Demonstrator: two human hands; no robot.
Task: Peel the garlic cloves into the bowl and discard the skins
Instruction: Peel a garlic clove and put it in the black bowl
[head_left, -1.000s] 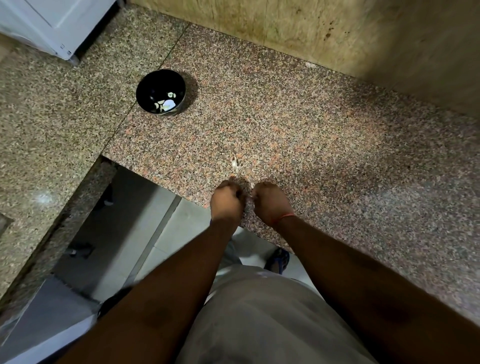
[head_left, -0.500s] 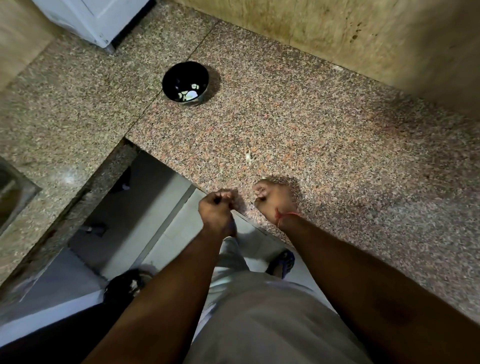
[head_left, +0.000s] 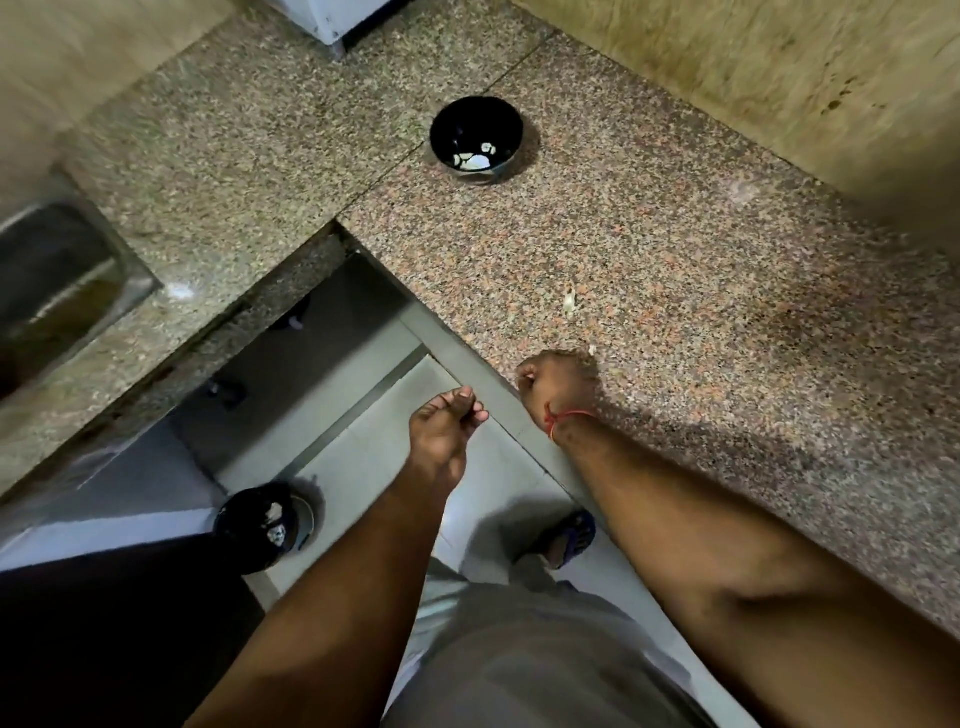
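Seemingly, the left hand (head_left: 447, 431) pinches a papery, featherlight skin; the right hand (head_left: 558, 387) is clenched, contents unseen, bowl (head_left: 475, 117) at twelve o'clock.

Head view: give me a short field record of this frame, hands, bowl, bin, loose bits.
left hand: off the counter edge, above the floor, fingertips pinched together; contents not visible
right hand: curled, at the counter edge; contents hidden
bowl: black, on counter, pale pieces inside
bin: dark, on floor, scraps inside
loose piece: pale, on counter beyond right hand
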